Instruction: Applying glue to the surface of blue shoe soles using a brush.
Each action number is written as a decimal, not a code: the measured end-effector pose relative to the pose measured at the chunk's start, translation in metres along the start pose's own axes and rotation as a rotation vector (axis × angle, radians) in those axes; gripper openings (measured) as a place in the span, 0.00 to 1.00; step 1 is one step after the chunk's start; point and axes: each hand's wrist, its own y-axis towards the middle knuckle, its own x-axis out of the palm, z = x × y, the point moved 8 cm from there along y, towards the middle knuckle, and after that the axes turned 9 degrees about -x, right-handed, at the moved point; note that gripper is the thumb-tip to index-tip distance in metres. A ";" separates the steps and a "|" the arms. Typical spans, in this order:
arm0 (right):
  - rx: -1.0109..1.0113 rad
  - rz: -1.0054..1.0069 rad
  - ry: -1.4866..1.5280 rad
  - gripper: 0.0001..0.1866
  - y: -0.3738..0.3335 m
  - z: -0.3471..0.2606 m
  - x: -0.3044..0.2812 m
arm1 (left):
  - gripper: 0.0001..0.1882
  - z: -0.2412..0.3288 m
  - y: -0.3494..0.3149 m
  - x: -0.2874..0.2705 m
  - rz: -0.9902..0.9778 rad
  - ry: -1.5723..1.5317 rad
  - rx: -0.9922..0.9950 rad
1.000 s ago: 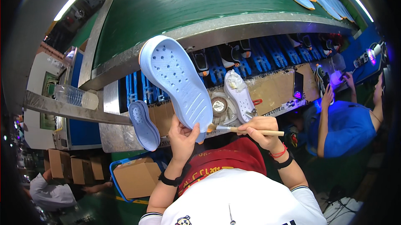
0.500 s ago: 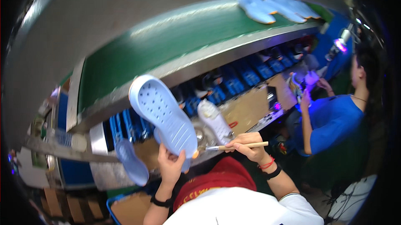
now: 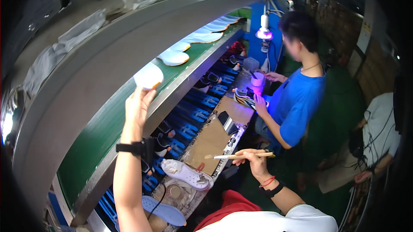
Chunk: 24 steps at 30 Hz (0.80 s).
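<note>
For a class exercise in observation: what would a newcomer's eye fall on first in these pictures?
Probably the lamp glowing purple, above and right of centre, beside a co-worker in a blue shirt. Next might come the left hand, raised at left with a pale blue sole at the green belt, and the right hand, holding a brush low, right of centre.

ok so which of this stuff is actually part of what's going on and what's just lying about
Looks part of the work:
- pale blue sole in the left hand
- brush in the right hand
- other soles on the green belt

Seems just lying about:
- dark phone
- small red item near the cardboard
</note>
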 end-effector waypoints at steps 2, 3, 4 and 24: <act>0.031 -0.042 0.004 0.15 -0.003 0.005 0.004 | 0.38 -0.013 0.003 0.006 0.166 -0.075 -0.116; -0.002 -0.092 -0.013 0.15 -0.004 0.004 0.006 | 0.38 -0.021 -0.010 0.014 0.175 -0.007 -0.108; 0.023 -0.107 -0.007 0.15 -0.007 0.010 0.005 | 0.36 -0.027 -0.035 0.025 0.179 0.103 -0.035; 0.343 -0.493 0.258 0.14 -0.051 0.086 0.115 | 0.34 -0.089 -0.437 -0.190 1.189 1.447 0.235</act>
